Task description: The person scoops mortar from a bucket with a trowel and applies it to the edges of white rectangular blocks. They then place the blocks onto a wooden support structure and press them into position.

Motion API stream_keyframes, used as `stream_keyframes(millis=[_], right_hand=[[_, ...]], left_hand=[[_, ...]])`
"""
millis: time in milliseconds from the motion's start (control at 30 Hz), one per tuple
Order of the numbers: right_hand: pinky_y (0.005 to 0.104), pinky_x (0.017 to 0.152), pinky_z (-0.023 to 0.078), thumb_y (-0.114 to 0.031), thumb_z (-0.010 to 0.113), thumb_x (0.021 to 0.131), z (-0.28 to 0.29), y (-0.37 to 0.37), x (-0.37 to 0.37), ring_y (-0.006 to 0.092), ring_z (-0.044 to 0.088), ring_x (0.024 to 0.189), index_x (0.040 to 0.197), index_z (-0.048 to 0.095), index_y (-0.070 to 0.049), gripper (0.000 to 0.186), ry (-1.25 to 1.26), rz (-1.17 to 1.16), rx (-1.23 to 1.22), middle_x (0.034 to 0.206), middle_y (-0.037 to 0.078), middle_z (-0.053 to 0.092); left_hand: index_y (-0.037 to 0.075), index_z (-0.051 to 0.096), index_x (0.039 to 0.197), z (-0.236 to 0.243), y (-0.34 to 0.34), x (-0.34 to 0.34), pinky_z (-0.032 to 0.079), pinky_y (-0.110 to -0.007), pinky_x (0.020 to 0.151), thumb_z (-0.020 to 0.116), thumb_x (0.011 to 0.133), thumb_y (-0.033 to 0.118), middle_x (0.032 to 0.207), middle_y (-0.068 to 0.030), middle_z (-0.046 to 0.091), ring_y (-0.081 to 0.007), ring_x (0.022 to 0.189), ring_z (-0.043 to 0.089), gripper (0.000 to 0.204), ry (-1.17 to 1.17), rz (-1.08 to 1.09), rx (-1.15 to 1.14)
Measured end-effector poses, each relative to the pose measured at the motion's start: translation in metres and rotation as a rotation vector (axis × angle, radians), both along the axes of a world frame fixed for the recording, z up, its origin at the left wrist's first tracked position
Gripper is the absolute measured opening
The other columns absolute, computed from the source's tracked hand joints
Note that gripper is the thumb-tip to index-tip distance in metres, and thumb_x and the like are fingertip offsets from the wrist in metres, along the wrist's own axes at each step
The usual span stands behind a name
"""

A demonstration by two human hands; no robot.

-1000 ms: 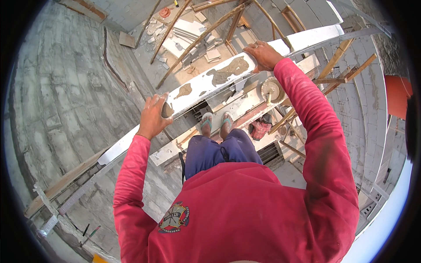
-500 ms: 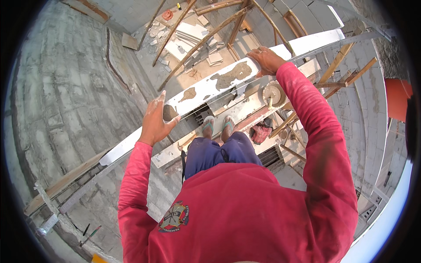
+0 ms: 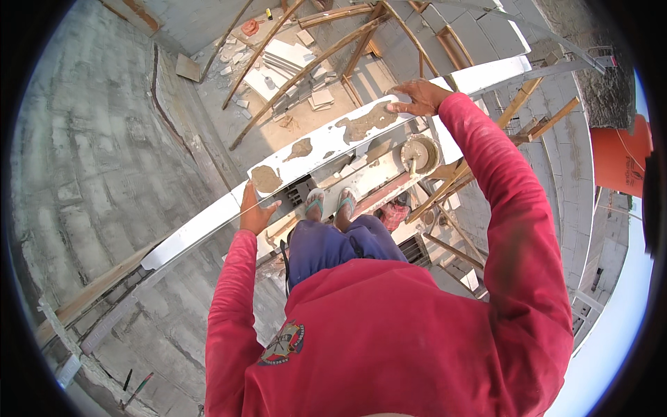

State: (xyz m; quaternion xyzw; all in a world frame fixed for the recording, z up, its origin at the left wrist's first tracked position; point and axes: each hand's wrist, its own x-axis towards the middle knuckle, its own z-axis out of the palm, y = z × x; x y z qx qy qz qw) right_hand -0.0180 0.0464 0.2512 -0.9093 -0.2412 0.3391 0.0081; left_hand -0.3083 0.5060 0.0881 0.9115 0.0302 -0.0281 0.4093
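Lying slanted across the middle of the frame, the white block [image 3: 324,142] is met at its lower-left end by the left hand [image 3: 257,214], spread wide, and near its upper-right end by the right hand [image 3: 425,97], whose squeeze cannot be told. It is probably stiff, heavy and easily chipped, best held at both ends. Writing is seen on the shirt badge [image 3: 283,343] and orange tank [image 3: 613,158].
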Motion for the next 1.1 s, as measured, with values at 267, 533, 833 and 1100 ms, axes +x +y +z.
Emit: stream_keyframes(millis=[267, 533, 833, 1100], right_hand=[[0.0463, 0.129, 0.027, -0.033, 0.088, 0.081, 0.002, -0.016, -0.029, 0.0289, 0.040, 0.152, 0.165, 0.028, -0.019, 0.103, -0.249, 0.269, -0.186, 0.165, 0.010, 0.041], [0.0419, 0.129, 0.030, -0.026, 0.082, 0.088, -0.017, -0.021, -0.036, 0.0282, 0.042, 0.151, 0.163, 0.031, -0.022, 0.091, -0.386, 0.226, -0.158, 0.161, 0.008, 0.047], [0.0464, 0.130, 0.027, -0.023, 0.068, 0.098, -0.026, -0.023, -0.041, 0.0234, 0.033, 0.156, 0.164, 0.029, -0.021, 0.076, -0.438, 0.290, -0.219, 0.167, 0.004, 0.040], [0.0558, 0.127, 0.026, -0.019, 0.043, 0.108, -0.052, -0.003, -0.073, 0.0267, 0.034, 0.156, 0.158, 0.039, -0.016, 0.050, -0.713, 0.166, -0.256, 0.165, 0.008, 0.042]], left_hand=[[0.003, 0.061, 0.133, -0.034, 0.006, 0.024, 0.048, -0.039, 0.108, 0.091, 0.074, 0.009, 0.133, -0.0137, 0.066, -0.0313, 0.125, 0.063, 0.067, 0.161, -0.041, -0.124], [0.003, 0.056, 0.140, -0.037, 0.011, 0.041, 0.045, -0.041, 0.113, 0.091, 0.076, 0.019, 0.136, -0.0157, 0.062, -0.0316, 0.133, 0.056, 0.075, 0.214, -0.161, 0.096], [0.002, 0.051, 0.140, -0.063, 0.016, 0.032, 0.048, -0.040, 0.111, 0.096, 0.073, 0.025, 0.135, -0.0161, 0.062, -0.0311, 0.129, 0.060, 0.084, 0.133, -0.111, 0.144], [0.006, 0.068, 0.126, -0.088, 0.016, 0.027, 0.043, -0.042, 0.114, 0.092, 0.071, 0.018, 0.129, -0.0144, 0.068, -0.0352, 0.127, 0.059, 0.061, 0.141, 0.058, -0.229]])
